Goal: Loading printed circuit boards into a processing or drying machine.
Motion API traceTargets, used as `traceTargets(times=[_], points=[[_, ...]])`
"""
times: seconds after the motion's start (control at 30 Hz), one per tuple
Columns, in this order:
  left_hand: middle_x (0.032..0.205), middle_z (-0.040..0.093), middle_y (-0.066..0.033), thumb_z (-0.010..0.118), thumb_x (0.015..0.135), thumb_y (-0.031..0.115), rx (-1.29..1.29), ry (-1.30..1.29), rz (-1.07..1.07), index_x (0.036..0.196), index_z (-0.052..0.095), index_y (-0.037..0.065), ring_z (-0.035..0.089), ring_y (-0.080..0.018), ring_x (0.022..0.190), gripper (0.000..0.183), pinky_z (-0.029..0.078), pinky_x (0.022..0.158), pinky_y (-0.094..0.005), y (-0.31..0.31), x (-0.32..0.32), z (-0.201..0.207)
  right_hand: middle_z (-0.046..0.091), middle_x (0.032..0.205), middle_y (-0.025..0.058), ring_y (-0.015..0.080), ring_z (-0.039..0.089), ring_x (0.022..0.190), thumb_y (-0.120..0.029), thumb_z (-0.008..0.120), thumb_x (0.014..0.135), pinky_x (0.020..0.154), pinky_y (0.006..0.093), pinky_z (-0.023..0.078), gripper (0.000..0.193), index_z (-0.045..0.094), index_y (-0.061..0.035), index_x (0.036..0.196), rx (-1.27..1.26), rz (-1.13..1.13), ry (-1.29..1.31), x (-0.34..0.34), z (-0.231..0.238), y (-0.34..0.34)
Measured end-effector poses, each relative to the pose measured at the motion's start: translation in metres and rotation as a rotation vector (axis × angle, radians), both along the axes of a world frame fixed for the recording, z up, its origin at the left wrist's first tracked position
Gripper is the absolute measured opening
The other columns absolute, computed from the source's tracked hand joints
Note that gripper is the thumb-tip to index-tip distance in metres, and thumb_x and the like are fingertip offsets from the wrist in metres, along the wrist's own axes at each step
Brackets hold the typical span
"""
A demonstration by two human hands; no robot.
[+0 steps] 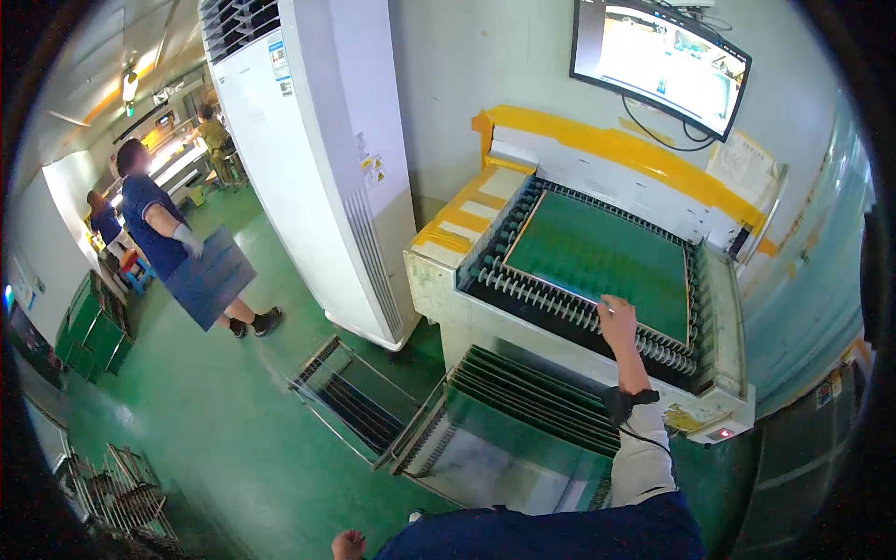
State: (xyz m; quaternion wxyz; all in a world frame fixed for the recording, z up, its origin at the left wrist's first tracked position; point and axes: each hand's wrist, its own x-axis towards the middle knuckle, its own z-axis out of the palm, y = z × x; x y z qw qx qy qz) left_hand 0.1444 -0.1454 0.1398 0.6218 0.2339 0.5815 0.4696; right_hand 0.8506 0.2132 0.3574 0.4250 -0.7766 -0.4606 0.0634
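A large green circuit board panel with a pale edge lies flat on the black rollers of a white conveyor machine. My right hand reaches forward to the panel's near edge, fingers bent and closed at that edge. A dark band with a thin cable circles my right wrist, above a white sleeve. Low in the picture, my left hand hangs beside my body, fingers curled, with nothing seen in it. Below the machine, a slotted rack holds several upright panels in front of me.
Left of that rack, a smaller metal rack stands on the green floor. A tall white air conditioner rises beside the machine. A screen hangs above. Further left, a person carries a dark panel; more racks stand lower left.
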Motion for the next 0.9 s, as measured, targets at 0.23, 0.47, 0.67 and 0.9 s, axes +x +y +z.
traceTargets(times=[0.23, 0.47, 0.67, 0.9], points=[[0.145, 0.026, -0.0141, 0.050, 0.089, 0.048, -0.133, 0.099, -0.053, 0.139, 0.028, 0.007, 0.023, -0.0311, 0.134, 0.068, 0.027, 0.104, -0.0480, 0.005, -0.010, -0.012, 0.042, 0.134, 0.0134, 0.0358, 0.035, 0.125, -0.039, 0.058, 0.081, 0.100, 0.0520, 0.030, 0.048, 0.051, -0.0181, 0.124, -0.242, -0.049, -0.520, -0.020, 0.001, 0.011], [0.141, 0.035, -0.0132, 0.050, 0.089, 0.046, 0.100, 0.055, 0.036, 0.136, 0.035, 0.010, 0.030, -0.0295, 0.131, 0.062, 0.031, 0.101, -0.0467, -0.025, 0.031, 0.047, 0.038, 0.139, 0.0105, 0.0344, 0.033, 0.128, -0.040, 0.055, 0.084, 0.102, 0.0508, 0.028, 0.051, 0.047, -0.0189, 0.129, -0.338, -0.071, -0.491, 0.010, 0.009, 0.035], [0.140, 0.036, -0.0111, 0.048, 0.089, 0.047, -0.012, 0.075, -0.028, 0.137, 0.033, 0.010, 0.031, -0.0290, 0.130, 0.062, 0.031, 0.101, -0.0476, -0.035, 0.016, 0.024, 0.033, 0.142, 0.0125, 0.0348, 0.029, 0.130, -0.039, 0.055, 0.084, 0.104, 0.0503, 0.025, 0.053, 0.045, -0.0163, 0.131, -0.356, 0.011, -0.427, 0.042, 0.012, 0.051], [0.142, 0.031, -0.0129, 0.049, 0.089, 0.045, -0.133, 0.162, 0.112, 0.135, 0.035, 0.003, 0.030, -0.0293, 0.131, 0.064, 0.031, 0.101, -0.0472, -0.040, 0.005, -0.011, 0.038, 0.138, 0.0149, 0.0350, 0.035, 0.126, -0.034, 0.055, 0.085, 0.102, 0.0474, 0.031, 0.049, 0.048, -0.0093, 0.127, -0.237, -0.015, -0.487, 0.003, 0.006, 0.047]])
